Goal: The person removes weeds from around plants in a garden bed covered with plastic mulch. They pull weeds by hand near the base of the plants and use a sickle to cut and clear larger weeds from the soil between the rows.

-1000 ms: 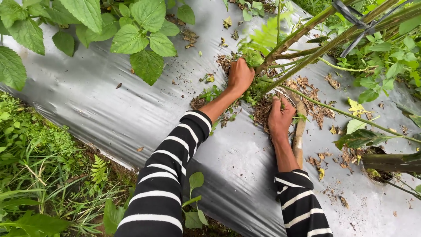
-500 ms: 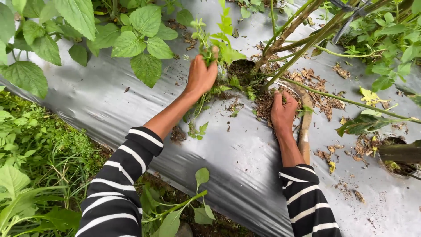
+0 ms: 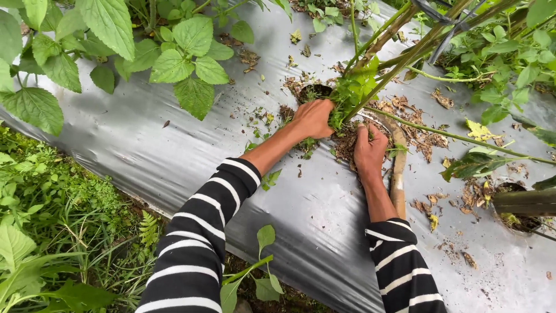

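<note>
Gripping weeds (image 3: 346, 95) at stem base, left hand (image 3: 313, 117); right hand (image 3: 369, 149) just beside.

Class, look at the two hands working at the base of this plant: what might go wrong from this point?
1. The left hand grips weeds right against the plant stems; a hard pull might bend or uproot them.
2. The right hand presses near the hole in the plastic mulch sheet, which might tear wider.
</note>
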